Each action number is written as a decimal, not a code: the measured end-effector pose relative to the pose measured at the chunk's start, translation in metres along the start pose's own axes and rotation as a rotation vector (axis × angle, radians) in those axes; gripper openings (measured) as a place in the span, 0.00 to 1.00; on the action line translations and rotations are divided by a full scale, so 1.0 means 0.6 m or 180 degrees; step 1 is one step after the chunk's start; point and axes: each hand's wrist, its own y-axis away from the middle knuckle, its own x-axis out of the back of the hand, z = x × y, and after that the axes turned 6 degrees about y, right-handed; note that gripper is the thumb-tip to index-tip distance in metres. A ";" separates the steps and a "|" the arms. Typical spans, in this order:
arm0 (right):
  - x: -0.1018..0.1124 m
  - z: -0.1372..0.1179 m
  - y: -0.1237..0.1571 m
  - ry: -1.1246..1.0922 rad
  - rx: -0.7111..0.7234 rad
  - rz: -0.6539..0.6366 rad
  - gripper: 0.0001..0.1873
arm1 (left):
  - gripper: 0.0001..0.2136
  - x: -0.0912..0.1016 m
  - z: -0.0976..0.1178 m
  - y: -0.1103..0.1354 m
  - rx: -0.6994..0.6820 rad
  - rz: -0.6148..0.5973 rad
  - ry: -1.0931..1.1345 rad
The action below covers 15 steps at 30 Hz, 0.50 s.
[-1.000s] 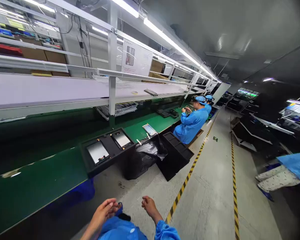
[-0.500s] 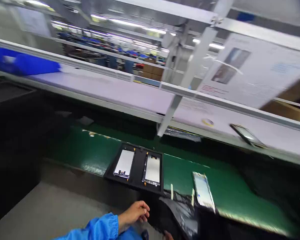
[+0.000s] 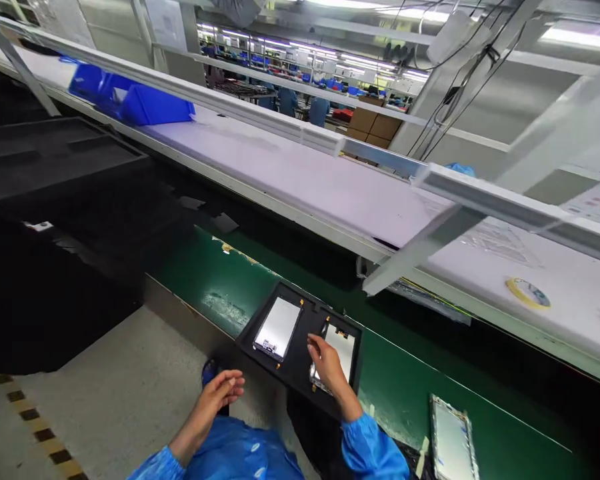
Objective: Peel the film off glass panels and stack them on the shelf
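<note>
Right hand (image 3: 329,367) had moved over black rectangular tray (image 3: 311,321), grip width unclear; left hand (image 3: 219,392) hung nearby, grip wide.

A white shelf (image 3: 300,177) holds blue bins (image 3: 155,105) — and, well apart, a tape roll (image 3: 517,292).

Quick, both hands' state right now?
Left hand: open, nothing visibly held, apart from the black rectangular tray.
Right hand: loosely open, nothing visibly held, partly hiding the tray's right silver rectangular panel.

Lower centre: we count one tray (image 3: 295,358), two panels (image 3: 279,325). Lower right: one separate panel (image 3: 451,437). Right: one tape roll (image 3: 519,292).
</note>
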 end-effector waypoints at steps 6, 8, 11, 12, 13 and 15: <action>-0.232 -0.278 -0.190 0.0515 0.0511 -0.0894 0.24 | 0.36 0.185 0.157 -0.106 0.0160 0.0135 0.0053; -0.311 -0.347 -0.258 0.0595 0.0767 -0.1100 0.24 | 0.35 0.246 0.213 -0.144 0.0246 0.0316 0.0005; -0.380 -0.409 -0.365 0.0857 0.0601 -0.1155 0.24 | 0.35 0.309 0.283 -0.188 0.0319 0.0543 -0.0046; -0.390 -0.421 -0.403 0.0990 0.0469 -0.1130 0.24 | 0.35 0.321 0.301 -0.199 0.0332 0.0549 -0.0048; -0.396 -0.429 -0.444 0.1121 0.0358 -0.1098 0.25 | 0.34 0.329 0.314 -0.208 0.0344 0.0542 -0.0037; -0.401 -0.439 -0.537 0.1348 0.0268 -0.1058 0.26 | 0.33 0.338 0.331 -0.225 0.0379 0.0556 0.0049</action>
